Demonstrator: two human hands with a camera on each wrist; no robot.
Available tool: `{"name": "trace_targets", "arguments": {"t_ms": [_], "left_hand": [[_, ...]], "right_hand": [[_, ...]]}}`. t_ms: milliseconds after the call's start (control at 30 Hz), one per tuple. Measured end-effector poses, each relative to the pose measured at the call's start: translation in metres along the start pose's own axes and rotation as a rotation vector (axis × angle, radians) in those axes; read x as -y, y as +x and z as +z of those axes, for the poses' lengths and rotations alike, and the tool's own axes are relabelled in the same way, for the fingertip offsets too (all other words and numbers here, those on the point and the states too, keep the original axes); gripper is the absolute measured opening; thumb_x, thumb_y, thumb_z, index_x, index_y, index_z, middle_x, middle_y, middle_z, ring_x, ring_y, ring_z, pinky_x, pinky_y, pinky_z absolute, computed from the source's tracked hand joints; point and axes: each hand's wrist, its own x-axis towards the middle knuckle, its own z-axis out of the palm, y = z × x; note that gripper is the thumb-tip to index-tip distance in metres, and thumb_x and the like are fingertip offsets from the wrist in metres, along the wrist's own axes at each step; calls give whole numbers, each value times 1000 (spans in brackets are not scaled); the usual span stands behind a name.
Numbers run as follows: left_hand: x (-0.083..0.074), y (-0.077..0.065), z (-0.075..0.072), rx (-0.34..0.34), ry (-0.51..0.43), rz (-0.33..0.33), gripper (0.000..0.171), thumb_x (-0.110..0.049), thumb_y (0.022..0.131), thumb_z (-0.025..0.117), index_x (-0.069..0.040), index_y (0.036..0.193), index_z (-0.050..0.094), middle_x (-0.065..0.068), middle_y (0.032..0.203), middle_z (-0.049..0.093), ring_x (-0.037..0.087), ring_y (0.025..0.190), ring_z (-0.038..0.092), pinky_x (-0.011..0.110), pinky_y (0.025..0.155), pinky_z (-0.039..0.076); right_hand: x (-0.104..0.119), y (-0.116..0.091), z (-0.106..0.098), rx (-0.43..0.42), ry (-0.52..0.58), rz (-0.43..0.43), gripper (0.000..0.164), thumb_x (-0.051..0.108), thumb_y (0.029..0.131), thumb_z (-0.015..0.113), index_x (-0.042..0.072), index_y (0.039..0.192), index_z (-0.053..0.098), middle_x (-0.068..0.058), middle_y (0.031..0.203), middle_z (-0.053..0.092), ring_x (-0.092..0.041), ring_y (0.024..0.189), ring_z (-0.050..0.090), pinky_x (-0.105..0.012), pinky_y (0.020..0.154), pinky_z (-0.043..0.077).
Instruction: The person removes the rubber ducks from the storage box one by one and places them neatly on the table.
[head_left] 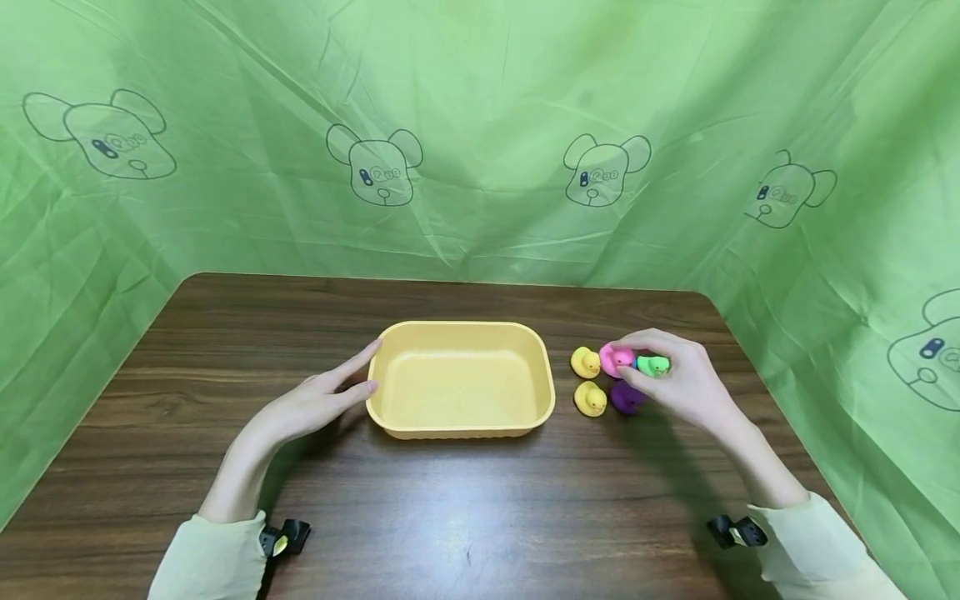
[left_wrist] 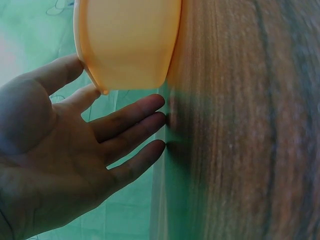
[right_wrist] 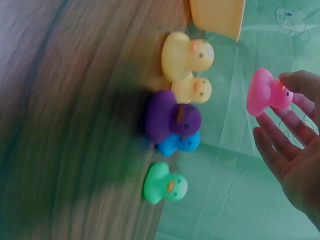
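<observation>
My left hand (head_left: 311, 406) rests its thumb and a fingertip on the left rim of a yellow plastic basin (head_left: 461, 392), its other fingers extended below the rim. In my right hand (head_left: 686, 379), a pink rubber duck (right_wrist: 265, 92) is pinched by the head between thumb and fingers, held above the table. Below and around this hand stand two yellow ducks (head_left: 591, 399), a purple duck (head_left: 626, 398), a green duck (head_left: 654, 366) and a blue duck (right_wrist: 175, 144). The head view shows only a sliver of the blue one.
The dark wood-grain table (head_left: 450, 508) carries the basin at its middle, with the ducks to the basin's right. Green cloth (head_left: 487, 225) printed with animal-head outlines surrounds the table at the back and sides.
</observation>
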Motion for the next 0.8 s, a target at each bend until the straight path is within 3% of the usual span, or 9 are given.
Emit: {"name": "trace_targets", "arguments": {"t_ms": [267,433,567,800], "left_hand": [[0,0,-1,8,-4,-4,70,-58,105,47,-45,164,11,18,166,35,45,154,29,68,119,30],[0,0,0,7,0,0,70,-57,106,47,-45,164,11,19,165,37,45,153,31,68,119,30],[-1,1,0,3,6,7,69,-54,107,47,-43,164,11,20,163,39,45,152,34,67,118,32],[-1,0,0,3,10,-6,69,-56,106,47,-45,164,11,20,163,40,45,151,35,67,117,32]], "right_hand": [[-15,-13,-12,19,-62,19,27,14,86,85,24,110,79,10,107,77,5,102,65,-8,78,45],[-23,-22,-18,34,-79,90,28,15,85,86,25,110,79,10,108,77,10,103,63,-5,84,43],[-32,-29,-22,36,-93,76,32,9,82,86,23,109,79,5,108,78,13,105,62,-3,90,41],[-48,-39,-25,60,-124,67,31,9,83,85,24,110,79,4,106,80,15,101,61,-3,83,45]]}}
